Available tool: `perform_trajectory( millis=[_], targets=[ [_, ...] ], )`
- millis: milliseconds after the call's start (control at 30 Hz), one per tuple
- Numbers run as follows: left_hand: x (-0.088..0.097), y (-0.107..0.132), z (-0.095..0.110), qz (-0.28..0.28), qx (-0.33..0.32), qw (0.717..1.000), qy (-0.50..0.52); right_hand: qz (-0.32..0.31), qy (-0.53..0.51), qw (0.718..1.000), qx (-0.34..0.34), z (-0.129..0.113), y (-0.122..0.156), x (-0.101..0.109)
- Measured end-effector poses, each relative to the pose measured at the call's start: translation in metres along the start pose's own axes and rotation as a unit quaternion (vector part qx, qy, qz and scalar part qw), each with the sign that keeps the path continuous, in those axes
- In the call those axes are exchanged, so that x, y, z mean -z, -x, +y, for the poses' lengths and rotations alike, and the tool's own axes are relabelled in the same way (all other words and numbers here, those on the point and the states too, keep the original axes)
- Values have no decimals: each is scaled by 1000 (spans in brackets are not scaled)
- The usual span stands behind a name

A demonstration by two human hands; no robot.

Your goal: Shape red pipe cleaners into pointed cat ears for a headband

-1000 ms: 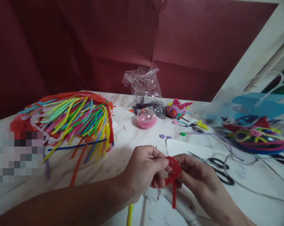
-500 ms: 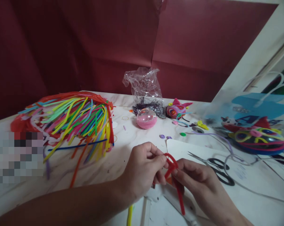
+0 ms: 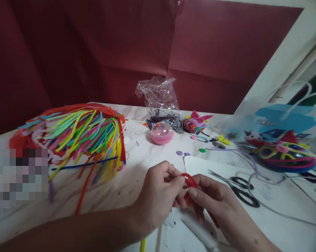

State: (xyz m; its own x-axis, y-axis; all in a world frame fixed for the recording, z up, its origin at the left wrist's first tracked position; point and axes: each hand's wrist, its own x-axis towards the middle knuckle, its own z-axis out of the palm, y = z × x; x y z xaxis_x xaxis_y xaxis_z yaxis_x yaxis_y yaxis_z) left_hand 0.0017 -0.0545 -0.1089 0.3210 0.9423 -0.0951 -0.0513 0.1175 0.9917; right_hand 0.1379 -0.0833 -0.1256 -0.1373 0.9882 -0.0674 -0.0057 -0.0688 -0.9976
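Observation:
Between my two hands is a red pipe cleaner [image 3: 191,180], bent into a small loop. My left hand [image 3: 160,192] pinches its left end between thumb and fingertips. My right hand [image 3: 215,203] grips the right side of the loop, thumb on top. A tail of the red pipe cleaner shows below my right hand's fingers, and the rest is hidden. Black-handled scissors [image 3: 242,190] lie open on white paper just right of my right hand. Beneath the hands is a white, elongated object [image 3: 200,231], partly covered and blurred.
A large heap of coloured pipe cleaners [image 3: 87,133] spreads across the left. At the back are a clear plastic bag [image 3: 162,98], a half-pink clear ball [image 3: 162,133] and a pink decorated figure [image 3: 196,123]. Another decorated ball [image 3: 286,154] and a cord [image 3: 286,212] are right.
The red pipe cleaner's loop has been bent closer round. Its free tail, which hung below the hands, is now mostly behind my right hand, whose thumb has shifted slightly left.

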Motion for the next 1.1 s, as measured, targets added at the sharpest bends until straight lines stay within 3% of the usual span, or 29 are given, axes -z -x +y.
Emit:
perform_trajectory(
  millis=[367,600,833,1100],
  targets=[
    [1,3,-2,-5,-4,1000,20,5,-22,1000,21,8,-3,4],
    [1,3,-3,-44,-3,998,45,30,-11,999,7,4,-1,3],
    [1,2,3,-26,4,998,52,-41,-88,995,11,7,-4,5],
    [0,3,6,-15,11,997,75,-59,-118,991,11,9,-4,5]
  ],
)
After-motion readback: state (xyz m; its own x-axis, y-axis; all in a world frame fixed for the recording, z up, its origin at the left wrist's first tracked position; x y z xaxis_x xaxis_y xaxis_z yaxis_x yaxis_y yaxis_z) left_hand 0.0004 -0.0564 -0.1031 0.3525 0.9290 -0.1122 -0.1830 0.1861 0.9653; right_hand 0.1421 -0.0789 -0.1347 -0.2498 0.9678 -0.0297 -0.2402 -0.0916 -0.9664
